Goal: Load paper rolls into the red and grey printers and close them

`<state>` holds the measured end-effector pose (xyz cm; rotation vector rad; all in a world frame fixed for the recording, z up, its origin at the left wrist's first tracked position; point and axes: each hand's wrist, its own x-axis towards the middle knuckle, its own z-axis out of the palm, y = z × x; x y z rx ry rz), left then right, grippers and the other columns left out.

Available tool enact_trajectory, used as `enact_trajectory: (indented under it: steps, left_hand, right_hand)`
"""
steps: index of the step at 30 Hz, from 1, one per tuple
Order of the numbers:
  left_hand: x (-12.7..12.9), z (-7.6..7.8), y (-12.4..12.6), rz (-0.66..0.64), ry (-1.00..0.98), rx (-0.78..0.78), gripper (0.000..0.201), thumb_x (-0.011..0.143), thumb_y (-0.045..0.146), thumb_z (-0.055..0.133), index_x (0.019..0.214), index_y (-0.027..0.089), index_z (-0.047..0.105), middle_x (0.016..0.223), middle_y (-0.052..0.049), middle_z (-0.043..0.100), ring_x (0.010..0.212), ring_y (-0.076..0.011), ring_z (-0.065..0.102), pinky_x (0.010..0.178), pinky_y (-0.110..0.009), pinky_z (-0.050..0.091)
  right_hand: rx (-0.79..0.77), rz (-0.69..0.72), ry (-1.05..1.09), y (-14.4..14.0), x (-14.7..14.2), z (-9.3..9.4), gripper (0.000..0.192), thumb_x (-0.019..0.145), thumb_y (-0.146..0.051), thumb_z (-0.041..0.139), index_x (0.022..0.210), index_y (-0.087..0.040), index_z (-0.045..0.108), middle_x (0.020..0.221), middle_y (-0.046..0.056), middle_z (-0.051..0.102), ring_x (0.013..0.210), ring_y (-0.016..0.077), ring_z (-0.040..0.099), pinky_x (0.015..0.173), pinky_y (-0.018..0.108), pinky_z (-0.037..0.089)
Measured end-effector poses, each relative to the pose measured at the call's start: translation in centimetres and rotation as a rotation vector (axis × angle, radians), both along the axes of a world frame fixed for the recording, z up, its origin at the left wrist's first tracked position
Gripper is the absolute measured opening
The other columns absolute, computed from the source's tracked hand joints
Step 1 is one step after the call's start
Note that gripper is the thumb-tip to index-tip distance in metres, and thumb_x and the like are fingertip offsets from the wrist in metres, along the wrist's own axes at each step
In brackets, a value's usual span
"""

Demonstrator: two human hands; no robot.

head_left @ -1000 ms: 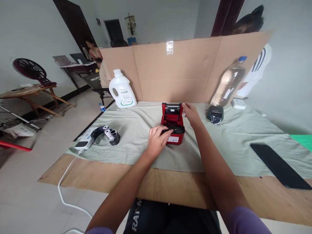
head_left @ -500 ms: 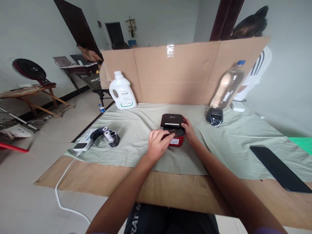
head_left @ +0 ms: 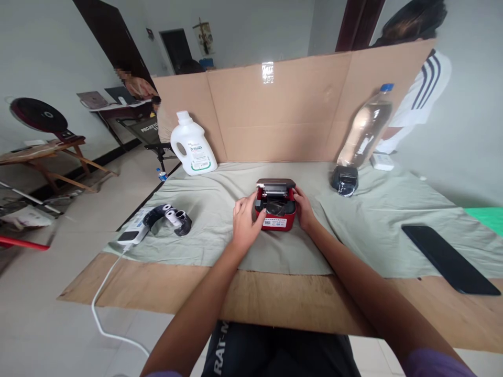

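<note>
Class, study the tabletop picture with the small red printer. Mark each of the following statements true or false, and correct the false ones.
1. Both hands touch the red printer. True: the left hand is at its left side, the right hand at its right.
2. The white jug lies on its side. False: it stands upright by the cardboard screen.
3. The black phone lies on the cloth to the right of the printer. True.
4. The paper rolls sit right of the printer. False: they lie to its left.
5. The clear bottle has a red cap. False: it is blue.
</note>
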<state>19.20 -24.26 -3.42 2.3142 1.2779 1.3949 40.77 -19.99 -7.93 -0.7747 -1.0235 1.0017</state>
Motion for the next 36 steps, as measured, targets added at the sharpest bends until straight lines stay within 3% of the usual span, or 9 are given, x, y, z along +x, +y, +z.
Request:
enact_trajectory:
  steps: [8,13,17,21,24,26,31,36]
  left_hand:
    - [-0.2,0.0,0.3,-0.020,0.027,0.017,0.046,0.097,0.039,0.051,0.140,0.021,0.052,0.134,-0.010,0.061,0.122,-0.0258,0.049,0.108,-0.042,0.039]
    - [0.1,0.3,0.4,-0.108,0.087,0.088,0.041,0.097,0.037,0.053,0.136,0.025,0.058,0.141,-0.007,0.057,0.126,-0.0244,0.048,0.111,-0.042,0.038]
    - [0.7,0.6,0.0,-0.129,0.099,0.131,0.028,0.097,0.030,0.052,0.119,0.028,0.070,0.137,-0.005,0.060,0.125,-0.0232,0.048,0.108,-0.042,0.039]
    - [1.0,0.7,-0.4,-0.120,0.075,0.156,0.022,0.096,0.027,0.053,0.102,0.027,0.074,0.126,-0.004,0.066,0.118,-0.0225,0.052,0.103,-0.040,0.042]
    - [0.8,0.8,-0.5,-0.160,0.093,0.156,0.022,0.094,0.028,0.057,0.112,0.027,0.071,0.128,-0.004,0.067,0.122,-0.0228,0.052,0.106,-0.042,0.039]
    - [0.7,0.9,-0.4,-0.187,0.138,0.137,0.030,0.093,0.030,0.060,0.121,0.027,0.067,0.127,-0.003,0.069,0.125,-0.0235,0.051,0.108,-0.044,0.036]
    - [0.4,1.0,-0.2,-0.198,0.194,0.152,0.020,0.096,0.031,0.057,0.108,0.030,0.073,0.116,0.000,0.075,0.115,-0.0226,0.057,0.103,-0.044,0.035]
    - [-0.2,1.3,-0.3,-0.150,0.111,0.165,0.020,0.098,0.029,0.054,0.105,0.028,0.073,0.108,0.000,0.076,0.106,-0.0200,0.060,0.100,-0.041,0.037]
  right_hand:
    - [-0.062,-0.026,-0.022,0.9,0.8,0.7,0.060,0.082,-0.050,0.061,0.139,-0.036,0.050,0.152,-0.001,0.049,0.138,0.0262,0.047,0.113,0.049,0.039]
    - [-0.014,-0.036,-0.180,2.0,1.9,3.2,0.060,0.082,-0.052,0.061,0.140,-0.039,0.049,0.159,-0.003,0.038,0.145,0.0264,0.038,0.116,0.051,0.030]
    - [-0.013,-0.036,-0.242,2.2,2.1,5.2,0.059,0.082,-0.057,0.059,0.138,-0.040,0.049,0.157,-0.003,0.040,0.142,0.0278,0.039,0.112,0.053,0.033]
    - [-0.006,-0.128,-0.272,1.3,1.4,5.8,0.046,0.082,-0.058,0.061,0.121,-0.033,0.062,0.133,0.001,0.062,0.124,0.0247,0.053,0.105,0.045,0.042]
    - [0.024,-0.191,-0.287,0.8,0.8,5.6,0.032,0.082,-0.055,0.062,0.099,-0.028,0.064,0.105,0.001,0.067,0.107,0.0216,0.057,0.101,0.040,0.044]
    - [0.034,-0.211,-0.281,0.8,0.6,5.4,0.026,0.082,-0.051,0.063,0.091,-0.026,0.063,0.098,0.001,0.064,0.102,0.0202,0.057,0.099,0.039,0.045]
    - [0.061,-0.223,-0.249,1.1,0.7,5.1,0.018,0.078,-0.042,0.065,0.086,-0.026,0.063,0.101,0.001,0.060,0.101,0.0198,0.055,0.095,0.037,0.046]
    - [0.076,-0.247,-0.265,0.5,0.5,4.8,0.013,0.076,-0.036,0.064,0.076,-0.024,0.059,0.109,0.003,0.060,0.111,0.0232,0.053,0.100,0.040,0.044]
